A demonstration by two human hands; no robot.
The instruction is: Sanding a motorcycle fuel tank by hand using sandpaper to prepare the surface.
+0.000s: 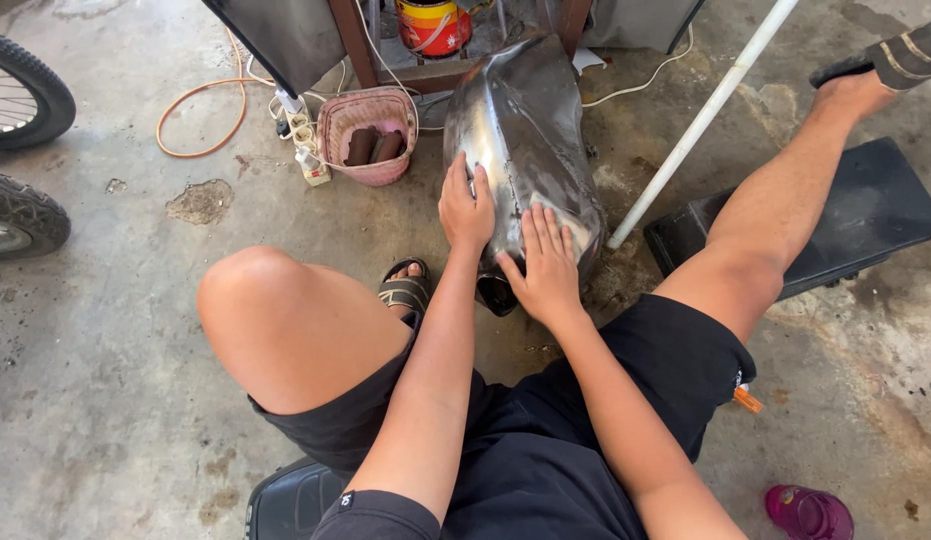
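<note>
Because both hands, the left hand (466, 208) and the right hand (545, 268), lie spread flat on the shiny metal tank (525, 130) mid-frame, its rough edge might scratch them or it might tip.

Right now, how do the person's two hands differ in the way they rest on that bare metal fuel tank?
The left hand lies higher on the metal fuel tank, along its left flank, fingers together; the right hand sits lower, near the tank's close end, fingers spread. The left hand curves over the edge; the right lies flatter. Both press open-palmed, holding no tool.
</note>
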